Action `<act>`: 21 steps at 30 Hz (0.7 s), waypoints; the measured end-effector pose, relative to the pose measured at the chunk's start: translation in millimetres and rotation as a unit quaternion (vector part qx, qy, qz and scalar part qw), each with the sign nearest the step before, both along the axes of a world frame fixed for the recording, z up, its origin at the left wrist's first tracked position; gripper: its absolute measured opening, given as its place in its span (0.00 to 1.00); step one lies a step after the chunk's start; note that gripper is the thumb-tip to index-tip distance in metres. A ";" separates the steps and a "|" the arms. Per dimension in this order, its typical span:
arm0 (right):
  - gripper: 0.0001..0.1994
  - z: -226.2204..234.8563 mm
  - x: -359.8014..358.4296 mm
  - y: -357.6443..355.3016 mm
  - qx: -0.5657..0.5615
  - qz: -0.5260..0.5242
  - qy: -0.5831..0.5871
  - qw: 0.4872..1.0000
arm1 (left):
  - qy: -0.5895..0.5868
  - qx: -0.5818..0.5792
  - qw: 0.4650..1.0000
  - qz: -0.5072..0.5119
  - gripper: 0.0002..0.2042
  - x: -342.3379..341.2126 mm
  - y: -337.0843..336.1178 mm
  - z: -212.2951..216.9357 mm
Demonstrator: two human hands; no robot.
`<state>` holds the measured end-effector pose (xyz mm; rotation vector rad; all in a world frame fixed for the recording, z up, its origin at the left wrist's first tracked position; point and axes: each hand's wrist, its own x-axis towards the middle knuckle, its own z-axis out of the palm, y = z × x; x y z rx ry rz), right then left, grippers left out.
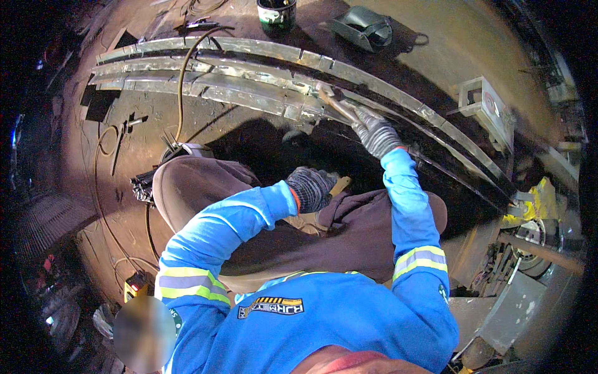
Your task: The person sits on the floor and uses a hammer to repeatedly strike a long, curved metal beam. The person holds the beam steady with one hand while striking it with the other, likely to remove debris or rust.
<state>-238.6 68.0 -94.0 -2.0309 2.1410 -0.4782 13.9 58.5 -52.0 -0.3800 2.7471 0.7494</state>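
My right hand (377, 134), in a grey striped knit glove, is closed round a wooden-handled tool (339, 106) that looks like a brush. Its far end reaches the middle one of the long metal bars (268, 80) lying across the floor before me. Closer to my body, over my lap, my left hand (310, 189) in a matching glove is curled into a grip. A tan, wood-coloured piece (340, 185) sticks out on its right side. Most of that piece is hidden, so its kind cannot be told.
A brown hose (181, 93) crosses the bars at left. Beyond them stand a dark bucket (277, 17) and a dark welding mask (362, 28). At right are a pale metal frame (489, 109) and a yellow bag (539, 201). Thin rods (144, 187) lie by my left knee.
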 end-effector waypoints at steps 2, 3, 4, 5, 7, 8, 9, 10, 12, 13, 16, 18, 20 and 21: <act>0.23 4.9 2.7 -4.8 0.019 -0.042 -0.022 0.999 | 0.021 -0.028 0.999 -0.008 0.22 4.7 -2.0 -8.0; 0.23 29.0 13.2 -5.1 0.050 -0.048 -0.020 0.997 | 0.027 -0.035 0.999 -0.002 0.22 7.7 1.4 -8.6; 0.23 39.7 20.2 -6.5 0.081 -0.053 -0.017 0.995 | 0.014 -0.035 0.999 0.005 0.22 10.3 1.6 -9.2; 0.23 25.1 19.2 -8.7 0.047 -0.041 -0.053 0.997 | 0.000 -0.035 0.999 0.014 0.22 12.9 0.0 -9.4; 0.22 14.0 11.3 -2.1 -0.002 -0.035 -0.070 0.997 | 0.022 -0.021 1.000 0.007 0.22 8.0 0.3 -6.9; 0.22 10.5 6.5 1.3 -0.031 -0.040 -0.077 0.996 | 0.030 -0.021 0.999 0.000 0.22 5.0 1.4 -6.9; 0.21 2.8 0.0 2.4 0.015 -0.016 -0.062 0.998 | 0.038 -0.021 0.999 -0.007 0.22 1.9 3.0 -9.5; 0.21 3.7 2.6 -0.8 -0.003 -0.025 -0.034 0.999 | 0.040 -0.028 0.999 -0.005 0.22 3.0 -0.4 -10.9; 0.22 12.3 -2.0 -5.1 0.107 -0.094 0.023 0.989 | 0.056 -0.053 0.997 -0.006 0.23 6.0 -6.5 -12.0; 0.22 24.7 2.2 -7.0 0.090 -0.066 -0.001 0.994 | 0.058 -0.057 0.997 0.002 0.23 10.3 -3.3 -13.2; 0.23 24.7 11.1 -1.2 -0.008 -0.023 -0.070 0.997 | 0.045 -0.046 0.998 0.011 0.23 14.6 1.0 -16.7; 0.22 -4.5 -2.8 8.8 0.012 -0.053 -0.031 0.998 | 0.053 -0.037 0.998 0.003 0.23 1.7 -0.1 -15.0; 0.19 -3.4 14.4 10.5 0.097 -0.074 0.015 0.992 | 0.053 -0.006 0.994 0.096 0.22 0.2 -12.7 -14.3; 0.19 10.2 32.2 7.0 0.082 -0.082 -0.040 0.992 | 0.052 0.008 0.988 0.144 0.22 1.3 -21.3 -13.8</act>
